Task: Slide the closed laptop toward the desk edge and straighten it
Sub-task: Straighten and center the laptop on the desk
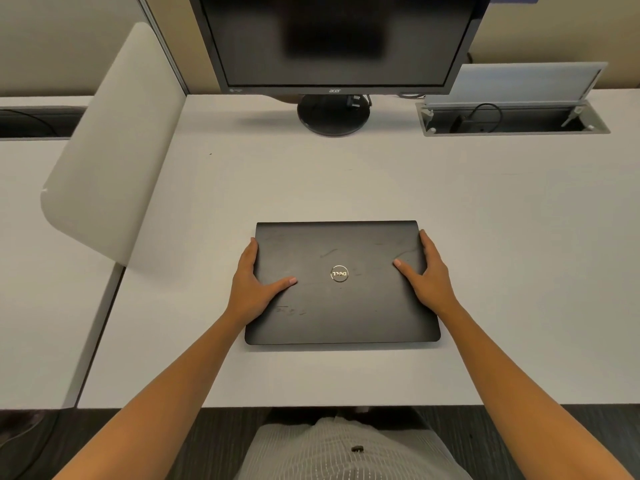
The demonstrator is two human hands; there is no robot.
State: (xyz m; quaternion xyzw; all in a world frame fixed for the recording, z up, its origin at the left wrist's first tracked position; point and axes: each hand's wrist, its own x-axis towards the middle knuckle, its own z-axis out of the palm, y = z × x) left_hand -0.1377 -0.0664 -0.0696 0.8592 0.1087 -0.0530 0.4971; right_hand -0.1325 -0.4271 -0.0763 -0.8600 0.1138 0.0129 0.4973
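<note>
A closed black laptop point(341, 306) with a round silver logo lies flat on the white desk point(346, 181), its sides nearly parallel to the desk's front edge point(277, 405). A strip of bare desk separates it from that edge. My left hand point(254, 282) grips the laptop's left side, thumb lying on the lid, fingers down along the edge. My right hand point(429, 271) grips the right side the same way, thumb on the lid.
A dark monitor point(332, 39) on a round stand point(333, 116) is at the back. An open cable box point(512, 117) with a raised lid sits back right. A white divider panel point(114, 147) borders the desk's left side.
</note>
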